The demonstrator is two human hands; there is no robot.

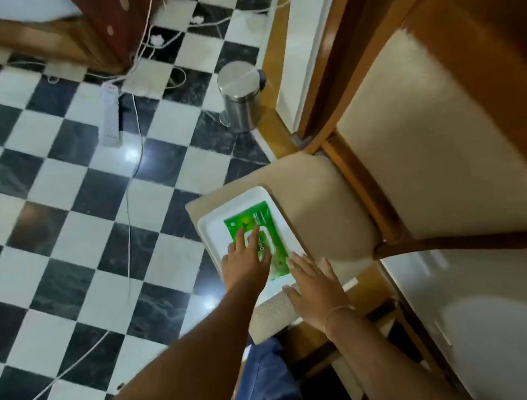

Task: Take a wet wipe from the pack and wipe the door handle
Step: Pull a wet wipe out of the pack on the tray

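Observation:
A green wet wipe pack [251, 223] lies flat in a white tray [213, 225] on the cushioned seat of a chair. My left hand [245, 261] rests on the pack's near half, fingers spread over its white lid flap. Beside it, my right hand [313, 286] lies open at the pack's near right corner and over the tray's edge, holding nothing. No wipe is out of the pack. The door handle is not in view.
The beige chair seat [319, 201] has a wooden frame and backrest [365, 191] at right. A steel pedal bin [241, 94] stands on the black-and-white checkered floor [66, 199]. A white power strip [110, 114] and cables trail across the floor.

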